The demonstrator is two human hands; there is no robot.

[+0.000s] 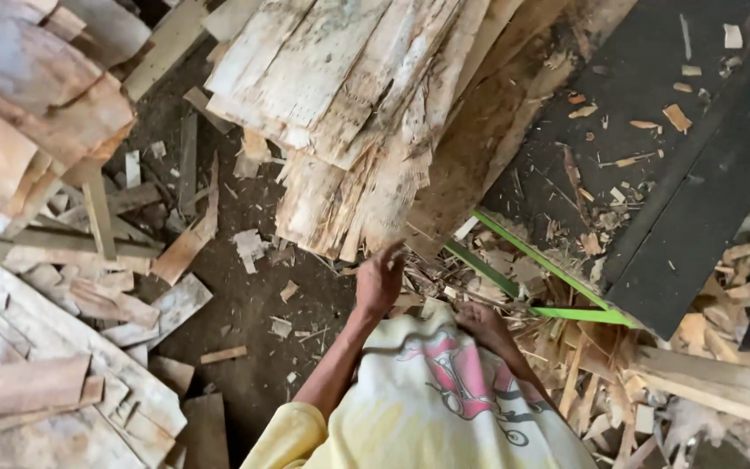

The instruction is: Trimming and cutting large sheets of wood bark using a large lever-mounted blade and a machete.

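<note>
A stack of thin, pale wood veneer sheets [349, 95] with ragged, splintered lower edges slopes down from the top centre. My left hand [381, 280] reaches up with its fingertips at that frayed lower edge; whether it grips a sheet I cannot tell. Low beside my yellow printed shirt [444, 399], my right hand [482, 323] rests among wood splinters [444, 282], its fingers partly hidden.
A dark flat board [653, 148] strewn with chips lies at the right, with green strips [549, 260] along its lower edge. More veneer piles sit at the upper left [28, 104] and lower left [45, 382]. Scraps litter the dirt floor [245, 295].
</note>
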